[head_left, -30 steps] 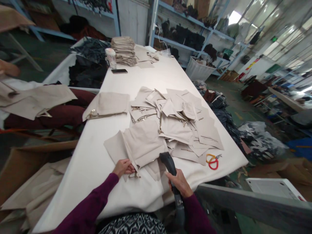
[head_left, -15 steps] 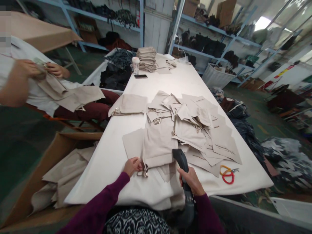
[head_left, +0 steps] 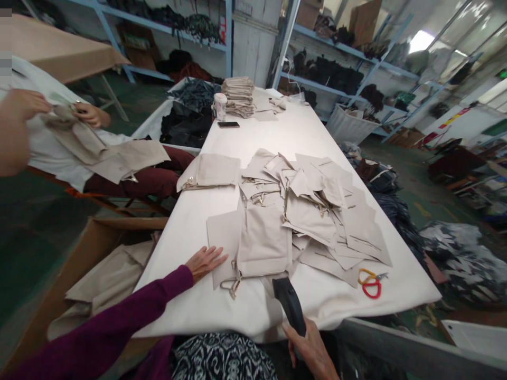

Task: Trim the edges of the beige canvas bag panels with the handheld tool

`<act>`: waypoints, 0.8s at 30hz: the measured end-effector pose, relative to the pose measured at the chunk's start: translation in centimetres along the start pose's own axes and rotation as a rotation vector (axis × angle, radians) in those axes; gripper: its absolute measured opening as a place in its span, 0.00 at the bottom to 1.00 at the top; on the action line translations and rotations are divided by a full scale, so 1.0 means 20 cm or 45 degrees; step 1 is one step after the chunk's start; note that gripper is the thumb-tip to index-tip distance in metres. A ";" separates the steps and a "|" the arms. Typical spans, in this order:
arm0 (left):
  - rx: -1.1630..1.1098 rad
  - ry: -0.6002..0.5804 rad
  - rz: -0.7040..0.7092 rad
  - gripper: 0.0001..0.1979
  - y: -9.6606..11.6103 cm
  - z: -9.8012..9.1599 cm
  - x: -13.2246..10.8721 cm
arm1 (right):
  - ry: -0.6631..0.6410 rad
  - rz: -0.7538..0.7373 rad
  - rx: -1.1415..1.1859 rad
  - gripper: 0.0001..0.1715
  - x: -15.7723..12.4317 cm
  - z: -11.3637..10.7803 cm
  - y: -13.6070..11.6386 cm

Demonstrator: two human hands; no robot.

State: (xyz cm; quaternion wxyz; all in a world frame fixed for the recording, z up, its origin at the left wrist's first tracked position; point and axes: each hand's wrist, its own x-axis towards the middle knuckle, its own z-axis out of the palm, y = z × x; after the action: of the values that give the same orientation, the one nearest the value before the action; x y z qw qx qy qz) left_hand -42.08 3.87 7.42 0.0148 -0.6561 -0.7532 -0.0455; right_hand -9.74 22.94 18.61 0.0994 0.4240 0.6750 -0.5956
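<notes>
Right hand (head_left: 311,348) wrapped around a black handheld tool (head_left: 290,301); left hand (head_left: 206,263) open, empty, fingertips on the left flap of a beige canvas pouch (head_left: 263,241), long axis near-far, just beyond the tool.

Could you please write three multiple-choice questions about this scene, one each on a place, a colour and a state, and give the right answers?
1. Where do the scissors lie?
A) On the white table, near its right edge
B) Inside the cardboard box
C) Beside the phone

2. What colour are the scissors' handles?
A) Blue
B) Red and yellow
C) Black

3. What is the person's right hand doing?
A) Resting empty on the table
B) Holding the scissors
C) Gripping a black handheld device

Answers:
1. A: they lie on the tabletop by the right edge, apart from the beige cloth pieces.
2. B: one loop shows red and the other yellow.
3. C: its fingers wrap the device's lower end.
</notes>
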 end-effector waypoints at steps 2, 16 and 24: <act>-0.014 -0.001 0.066 0.23 -0.03 -0.01 0.03 | 0.023 0.015 -0.018 0.18 -0.02 0.03 0.00; -0.441 -0.032 0.308 0.15 -0.11 -0.11 0.22 | 0.232 0.037 -0.061 0.18 -0.11 0.19 -0.06; -1.035 -0.010 0.018 0.15 0.09 -0.41 0.31 | 0.342 -0.039 -0.141 0.22 -0.30 0.15 -0.21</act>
State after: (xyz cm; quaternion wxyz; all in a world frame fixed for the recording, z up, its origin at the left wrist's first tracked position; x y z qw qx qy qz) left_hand -41.40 9.55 16.23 -0.2483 -0.6139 -0.6694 -0.3368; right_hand -10.06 17.89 24.65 0.0223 0.4832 0.7205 -0.4969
